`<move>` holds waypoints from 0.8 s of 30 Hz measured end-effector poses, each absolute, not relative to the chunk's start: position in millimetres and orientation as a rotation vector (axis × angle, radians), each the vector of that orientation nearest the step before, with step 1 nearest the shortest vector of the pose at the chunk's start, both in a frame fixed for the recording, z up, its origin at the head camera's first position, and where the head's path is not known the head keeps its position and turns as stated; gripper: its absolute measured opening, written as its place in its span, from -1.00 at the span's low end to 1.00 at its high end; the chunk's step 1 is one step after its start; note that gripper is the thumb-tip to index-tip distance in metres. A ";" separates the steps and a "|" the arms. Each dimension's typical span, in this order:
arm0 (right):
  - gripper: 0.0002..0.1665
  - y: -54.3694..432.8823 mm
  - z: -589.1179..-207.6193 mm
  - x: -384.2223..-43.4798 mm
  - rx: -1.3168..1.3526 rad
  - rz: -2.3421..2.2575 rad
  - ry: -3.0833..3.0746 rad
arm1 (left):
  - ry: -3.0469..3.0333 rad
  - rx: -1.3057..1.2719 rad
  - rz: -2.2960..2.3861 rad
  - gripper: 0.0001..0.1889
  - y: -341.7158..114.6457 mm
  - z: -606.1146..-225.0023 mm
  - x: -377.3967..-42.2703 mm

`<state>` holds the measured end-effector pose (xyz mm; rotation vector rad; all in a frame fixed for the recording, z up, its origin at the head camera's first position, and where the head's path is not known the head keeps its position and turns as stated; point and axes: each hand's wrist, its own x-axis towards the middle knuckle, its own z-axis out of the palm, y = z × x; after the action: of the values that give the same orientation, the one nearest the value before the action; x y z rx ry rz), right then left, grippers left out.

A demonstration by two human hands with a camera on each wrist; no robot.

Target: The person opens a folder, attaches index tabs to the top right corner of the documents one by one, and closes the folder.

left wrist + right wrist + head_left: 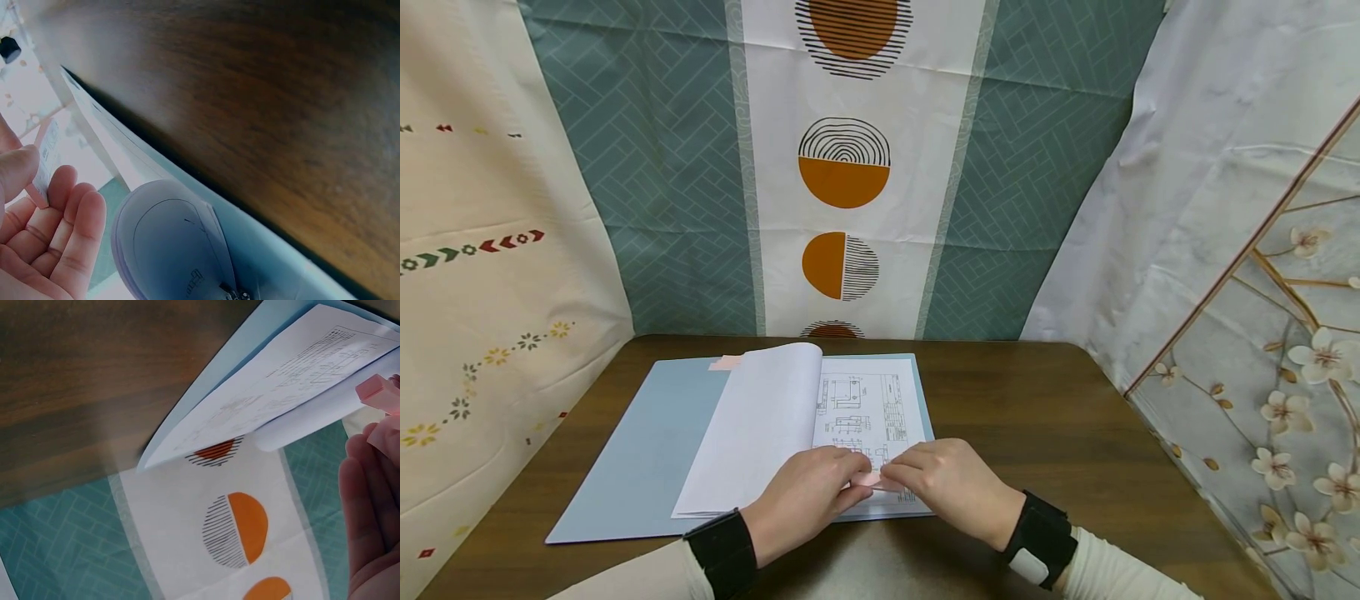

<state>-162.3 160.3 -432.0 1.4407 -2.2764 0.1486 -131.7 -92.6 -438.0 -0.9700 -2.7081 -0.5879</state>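
Note:
In the head view my left hand (812, 487) grips a small pad of pink sticky notes (867, 479) over the lower part of an open folder. The left wrist view shows the pad (42, 165) standing on edge between thumb and fingers. My right hand (951, 483) meets it from the right, thumb and fingertips pinching the pad's near end. Beneath lies a printed page with technical drawings (850, 408). Turned-over white sheets (760, 425) curl up to its left, and a metal clip (234, 292) shows by the folder's spine in the left wrist view.
The light blue folder (625, 458) lies flat on a dark wooden table (1022, 400). A pink note (726, 362) sticks out past the top of the turned sheets. Patterned cloths (685, 167) hang behind the table and along both sides.

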 end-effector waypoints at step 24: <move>-0.57 159.2 -429.6 -172.3 1.368 0.315 -2.165 | -2.704 -0.939 -0.691 -0.84 -91.2 -435.4 -134.7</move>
<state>-172.3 159.2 -429.6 1.3678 -2.1647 0.3152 -134.7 -91.2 -435.4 -0.9389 -2.7041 -0.6909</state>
